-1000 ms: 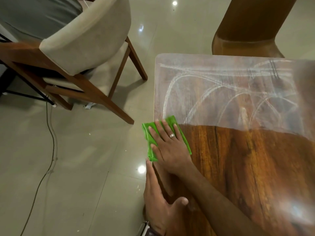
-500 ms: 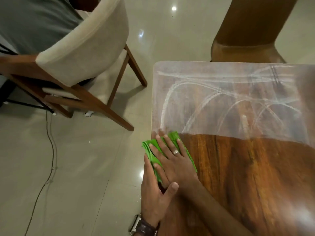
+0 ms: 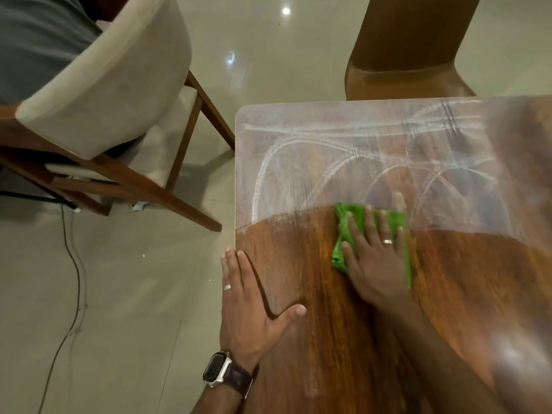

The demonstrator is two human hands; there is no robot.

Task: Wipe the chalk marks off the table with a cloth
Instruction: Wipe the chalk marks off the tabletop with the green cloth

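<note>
A brown wooden table fills the right half of the view. White chalk marks in curved lines and smears cover its far part; the near part shows bare wood. A folded green cloth lies at the border of the chalked area. My right hand presses flat on the cloth with straight, spread fingers. My left hand, with a watch on the wrist, rests flat on the table's left edge, holding nothing.
A cushioned wooden chair stands on the tiled floor to the left of the table. A brown chair sits beyond the far edge. A black cable runs across the floor at left.
My right hand has slid the green cloth from the table's left edge rightward along the chalk border. My left hand has moved forward along the left edge. The camera has tilted.
</note>
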